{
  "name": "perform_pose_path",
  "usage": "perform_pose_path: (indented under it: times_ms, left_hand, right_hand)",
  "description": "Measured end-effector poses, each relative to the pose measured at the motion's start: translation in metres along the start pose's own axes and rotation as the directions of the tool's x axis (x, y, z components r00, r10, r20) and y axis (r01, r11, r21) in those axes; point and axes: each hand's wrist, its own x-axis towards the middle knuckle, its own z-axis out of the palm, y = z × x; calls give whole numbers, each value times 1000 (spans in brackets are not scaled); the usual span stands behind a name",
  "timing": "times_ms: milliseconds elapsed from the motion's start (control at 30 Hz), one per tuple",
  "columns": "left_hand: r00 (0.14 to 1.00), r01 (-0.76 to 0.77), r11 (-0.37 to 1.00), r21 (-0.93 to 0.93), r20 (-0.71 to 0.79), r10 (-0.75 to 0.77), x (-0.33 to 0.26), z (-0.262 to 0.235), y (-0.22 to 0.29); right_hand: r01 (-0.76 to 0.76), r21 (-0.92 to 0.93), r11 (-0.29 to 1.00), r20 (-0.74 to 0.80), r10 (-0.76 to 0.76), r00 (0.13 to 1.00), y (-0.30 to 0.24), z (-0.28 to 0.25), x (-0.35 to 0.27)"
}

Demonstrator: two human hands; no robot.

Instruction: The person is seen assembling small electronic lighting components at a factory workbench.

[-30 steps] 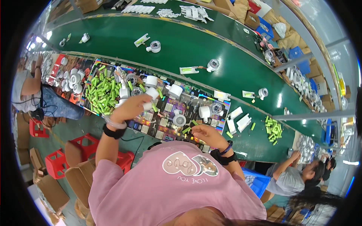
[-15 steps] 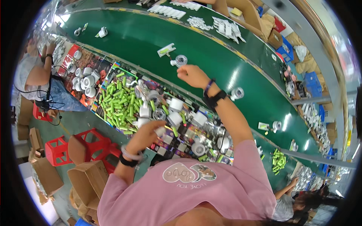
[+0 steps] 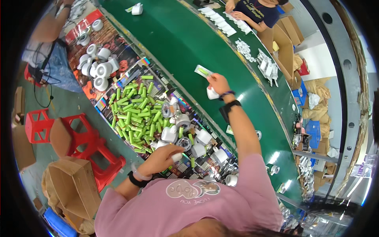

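My right hand (image 3: 218,83) reaches over the green belt. Its fingers are closed at the end of a white panel (image 3: 203,71) that bears a green cell. A white round housing (image 3: 212,93) shows just below that hand. My left hand (image 3: 162,158) is closed over the near side of the bench, with a small white rounded part (image 3: 176,157) at its fingertips. Beyond it lies a heap of green cylindrical battery cells (image 3: 136,112). White housings, one of them a white cup-shaped housing (image 3: 203,136), lie beside the heap.
The green conveyor belt (image 3: 173,43) carries more white assemblies. White housings (image 3: 103,69) are grouped at the bench's left. Across the belt, a person (image 3: 256,14) handles white parts. Red stools (image 3: 100,158) and an open cardboard box (image 3: 75,187) stand at the lower left.
My view has turned. My right hand has moved onto the panel-and-housing assembly, which was just beyond it before. The left hand now shows a small white part at its fingertips.
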Motion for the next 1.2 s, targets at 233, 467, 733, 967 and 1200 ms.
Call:
perform_pose_path:
  times_ms: [233,467,733,967,1200]
  left_hand:
    - [734,-418,808,414,-369,569,20,1,50]
    - [961,-239,963,127,172,216,13,63,45]
    - [971,-228,842,490,48,235,-15,140,58]
    - [978,-193,980,-58,64,196,-25,207,78]
    - [981,100,894,-436,194,-15,-20,239,84]
  right_hand:
    - [-119,296,948,495,-46,868,-96,-39,-169]
    - [-121,306,944,672,-124,730,-117,-43,-325]
    - [111,187,976,407,-180,896,-68,-43,-436]
    - [175,-400,900,-600,-401,693,-48,-22,-495]
    - [264,-298,917,-750,-396,530,-31,-15,-512]
